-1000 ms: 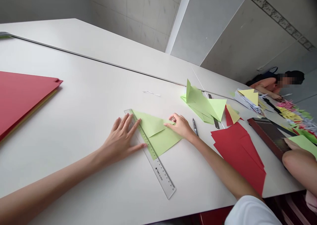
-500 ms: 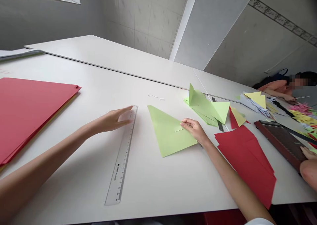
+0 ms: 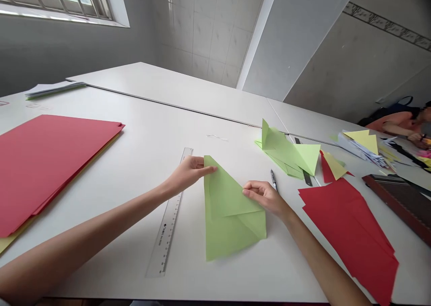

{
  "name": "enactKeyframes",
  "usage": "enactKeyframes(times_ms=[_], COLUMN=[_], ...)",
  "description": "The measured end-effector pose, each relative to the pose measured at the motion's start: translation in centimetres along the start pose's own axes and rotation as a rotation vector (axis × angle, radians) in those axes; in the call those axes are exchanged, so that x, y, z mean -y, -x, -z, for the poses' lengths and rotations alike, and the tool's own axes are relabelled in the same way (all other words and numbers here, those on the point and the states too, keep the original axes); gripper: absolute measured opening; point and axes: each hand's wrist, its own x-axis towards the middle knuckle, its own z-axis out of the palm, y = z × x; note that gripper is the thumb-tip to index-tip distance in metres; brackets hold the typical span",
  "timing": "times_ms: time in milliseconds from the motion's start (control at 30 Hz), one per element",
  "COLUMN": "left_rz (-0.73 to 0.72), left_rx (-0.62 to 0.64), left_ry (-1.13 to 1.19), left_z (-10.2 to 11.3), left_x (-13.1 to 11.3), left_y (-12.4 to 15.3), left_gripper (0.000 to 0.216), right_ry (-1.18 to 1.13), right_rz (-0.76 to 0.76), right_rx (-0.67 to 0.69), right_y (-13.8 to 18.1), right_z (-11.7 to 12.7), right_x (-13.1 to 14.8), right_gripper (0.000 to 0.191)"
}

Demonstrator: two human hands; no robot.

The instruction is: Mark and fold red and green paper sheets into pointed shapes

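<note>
A folded sheet of light green paper (image 3: 232, 234) is held up between my two hands over the white table. My left hand (image 3: 188, 173) pinches its upper left corner, thumb in front and fingers behind. On the paper's right edge, my right hand (image 3: 266, 196) has another pinch grip, its fingers curled. Just left of the paper a clear plastic ruler (image 3: 164, 236) lies on the table, partly hidden by my left hand and wrist. Beyond my right hand lies a dark pen (image 3: 273, 179).
Red sheets (image 3: 57, 162) are stacked at left over yellow ones. Folded green paper (image 3: 286, 151) lies at back right, near cut red paper (image 3: 353, 234) and a brown paper trimmer (image 3: 400, 203). A person (image 3: 400, 122) sits at far right beyond paper scraps.
My left hand has left the ruler and taken the green paper's corner. The paper is now lifted and turned, its lower part hanging toward me. The pen has come into fuller view.
</note>
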Motion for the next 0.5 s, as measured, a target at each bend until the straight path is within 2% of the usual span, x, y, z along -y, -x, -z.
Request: enactKeyframes(times_ms=[333,500], left_rz=[0.041,-0.006], left_rx=[0.066,-0.027], left_ry=[-0.001,-0.046], left_z=[-1.6,-1.9], left_x=[-0.3,-0.6], left_y=[-0.6,-0.5], left_gripper=[0.034,0.035], right_ry=[-0.098,-0.106], right_rz=[-0.032,0.017], right_rx=[-0.009,-0.050], right_y=[-1.2,-2.3], right_z=[-1.8,-2.3], right_x=[2.0,1.6], right_gripper=[0.034,0.038])
